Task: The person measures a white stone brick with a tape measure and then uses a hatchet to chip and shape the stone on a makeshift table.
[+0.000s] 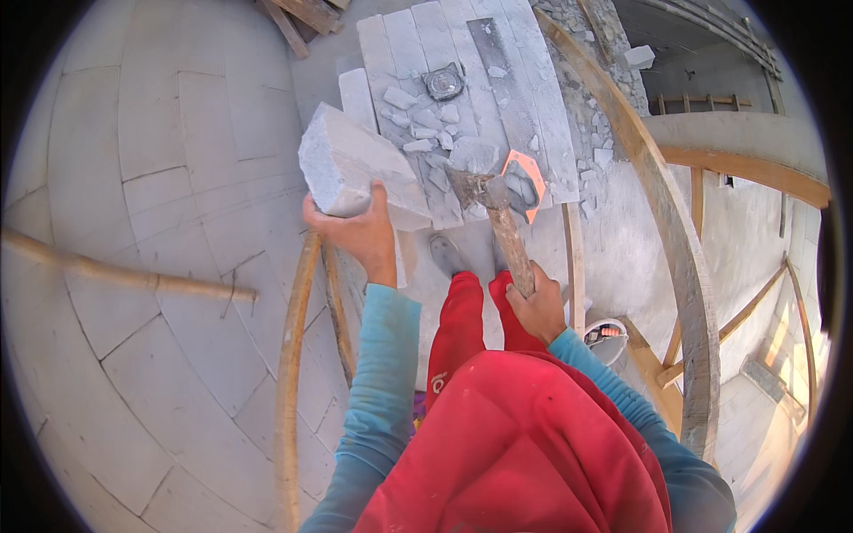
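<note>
My left hand (362, 236) grips a broken, pale grey-white block (369, 167) at its lower end, with the thumb on the near face. The block is tilted, and its rough broken end faces left. In my right hand (541, 307) is a hammer (507, 233), gripped low on its worn wooden handle. The hammer's dusty metal head is just right of the block, apart from it, over the dusty white plank platform (524, 44). An orange hand float (533, 169) with a grey handle lies beside the hammer head. Broken chips (426, 118) and a dusty tape measure (443, 82) lie farther back.
To the right, a curved wooden beam (657, 186) runs along the platform, with a bucket (608, 342) below it. Wooden poles (293, 373) stand at my left, and another pole (124, 274) juts in from the left. A block wall (169, 169) fills the left side.
</note>
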Demonstrator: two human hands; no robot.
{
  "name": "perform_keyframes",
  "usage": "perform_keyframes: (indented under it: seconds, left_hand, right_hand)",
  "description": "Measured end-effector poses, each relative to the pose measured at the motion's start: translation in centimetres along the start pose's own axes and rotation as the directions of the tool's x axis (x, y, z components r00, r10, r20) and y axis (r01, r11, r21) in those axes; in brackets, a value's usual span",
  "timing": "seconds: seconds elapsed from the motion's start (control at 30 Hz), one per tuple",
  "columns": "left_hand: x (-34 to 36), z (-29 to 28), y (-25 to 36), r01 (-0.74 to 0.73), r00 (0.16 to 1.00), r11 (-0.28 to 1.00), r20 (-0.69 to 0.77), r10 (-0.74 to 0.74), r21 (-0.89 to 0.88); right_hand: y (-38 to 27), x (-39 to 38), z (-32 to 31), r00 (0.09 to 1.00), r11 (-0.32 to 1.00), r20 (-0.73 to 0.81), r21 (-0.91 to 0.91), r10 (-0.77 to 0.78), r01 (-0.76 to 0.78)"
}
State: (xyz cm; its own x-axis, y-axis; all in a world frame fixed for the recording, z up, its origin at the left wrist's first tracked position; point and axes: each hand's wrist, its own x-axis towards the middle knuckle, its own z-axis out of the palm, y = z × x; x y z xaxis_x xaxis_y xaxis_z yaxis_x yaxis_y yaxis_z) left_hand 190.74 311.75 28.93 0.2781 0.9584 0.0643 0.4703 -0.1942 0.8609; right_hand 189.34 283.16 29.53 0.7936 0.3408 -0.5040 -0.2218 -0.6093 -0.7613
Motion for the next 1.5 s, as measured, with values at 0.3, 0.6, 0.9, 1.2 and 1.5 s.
perform_keyframes:
  seconds: [0.3, 0.6, 0.9, 1.2, 1.5]
  left_hand:
    - [-4.6, -3.8, -0.9, -0.098, 0.951, 0.995, 0.294, 0.093, 0.002]
    - [-4.7, -3.7, -2.3, 0.401, 0.847, 0.913, 0.408, -0.341, -0.069]
    - [-3.8, -3.8, -2.5, 0.519, 0.753, 0.837, 0.556, -0.351, -0.174]
    - [-1.8, -4.8, -3.5, 0.789, 0.453, 0.611, 0.736, -0.503, -0.068]
    - [-0.6, -5.4, -4.2, 0.843, 0.373, 0.529, 0.815, -0.443, -0.098]
  right_hand:
    - [-6.2, 0.1, -0.4, 0.981, 0.983, 0.080, 0.043, -0.179, 0.176]
    - [-10.6, -1.8, -0.7, 0.965, 0.968, 0.092, 0.069, -0.247, 0.241]
    - [-10.5, -4.2, -1.8, 0.944, 0.945, 0.124, -0.084, -0.306, 0.317]
    - [-14.9, -6.5, -1.3, 0.906, 0.905, 0.009, -0.056, -0.423, 0.422]
    - [-13.3, -6.5, 0.2, 0.957, 0.927, 0.061, -0.238, -0.284, 0.290]
